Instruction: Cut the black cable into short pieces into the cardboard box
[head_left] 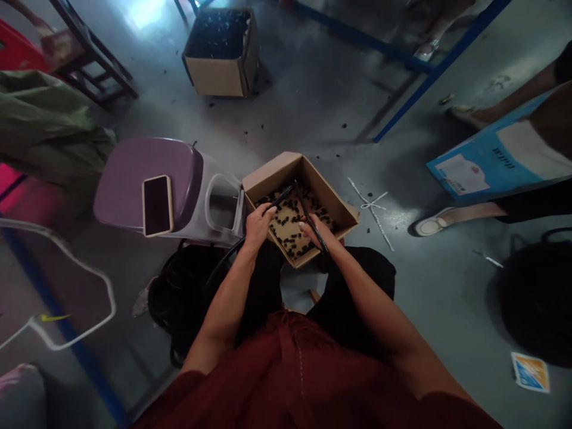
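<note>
Left hand (258,226) closed round a black cord (280,199); right hand (320,231) gripping a slim dark implement (304,205), type not certain from where I stand. Both over an open cardboard box (270,171) at the seated person's knees, small black pieces (292,237) strewn across its bottom.

Key relation: cord lies ahead and inward of the left hand, its long axis slanting forward and to the right, slack tail trailing back by the left forearm. Implement slants forward and to the left. Far ends come together above the box, a narrow V; whether they touch, cannot tell. Left fingers look slightly nearer the meeting point.

Writing: blue carton (467,152) off to the right bears bold dark characters and a white label, neither legible to me. Phone (157,205) on the purple lid (123,179): dark screen, no brand seen. Orange-and-blue card (531,372) on the floor (304,116): print unreadable.
</note>
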{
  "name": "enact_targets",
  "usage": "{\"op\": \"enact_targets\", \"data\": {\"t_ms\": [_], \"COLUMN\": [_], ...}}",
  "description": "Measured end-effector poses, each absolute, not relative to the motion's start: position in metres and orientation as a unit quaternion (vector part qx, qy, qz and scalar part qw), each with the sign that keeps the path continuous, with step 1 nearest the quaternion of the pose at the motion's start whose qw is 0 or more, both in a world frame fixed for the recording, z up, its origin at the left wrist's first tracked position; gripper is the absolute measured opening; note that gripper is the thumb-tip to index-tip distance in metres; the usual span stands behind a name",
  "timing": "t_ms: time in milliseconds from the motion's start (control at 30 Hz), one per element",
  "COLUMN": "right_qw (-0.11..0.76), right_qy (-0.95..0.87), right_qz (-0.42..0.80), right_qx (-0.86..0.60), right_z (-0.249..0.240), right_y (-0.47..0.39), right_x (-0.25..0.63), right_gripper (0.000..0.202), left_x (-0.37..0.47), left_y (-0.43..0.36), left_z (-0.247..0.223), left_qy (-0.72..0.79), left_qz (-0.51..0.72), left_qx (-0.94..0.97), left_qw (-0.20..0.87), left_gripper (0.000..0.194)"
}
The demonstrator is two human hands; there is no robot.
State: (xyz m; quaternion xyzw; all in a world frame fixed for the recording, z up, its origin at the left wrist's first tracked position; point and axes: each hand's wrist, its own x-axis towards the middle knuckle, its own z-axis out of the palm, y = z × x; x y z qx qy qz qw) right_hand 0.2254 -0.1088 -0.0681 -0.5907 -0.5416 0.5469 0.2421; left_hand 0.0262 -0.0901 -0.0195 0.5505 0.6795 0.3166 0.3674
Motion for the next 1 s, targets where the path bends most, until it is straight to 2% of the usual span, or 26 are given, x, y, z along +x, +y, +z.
{"op": "enact_targets", "data": {"t_ms": [133,267,1000], "right_qw": [0.186,0.17,0.192], "right_qy": [-0.587,-0.61,-0.614], "right_qz": [0.519,0.518,0.556], "right_qx": [-0.593,-0.575,-0.527], "right_z": [-0.063,-0.058,-0.058], "right_y": [-0.113,-0.114,-0.116], "right_x": [0.226,0.225,0.23], "right_gripper": [0.045,0.043,0.048], "left_x": [0.025,0.025,0.025], "left_y": [-0.089,-0.088,-0.087], "left_z": [-0.024,-0.027,-0.027], "left_qy": [0.685,0.68,0.668], "left_qz": [0.318,0.321,0.272], "left_qx": [0.54,0.546,0.565], "left_qw": [0.371,0.369,0.401], "left_gripper": [0.029,0.029,0.032]}}
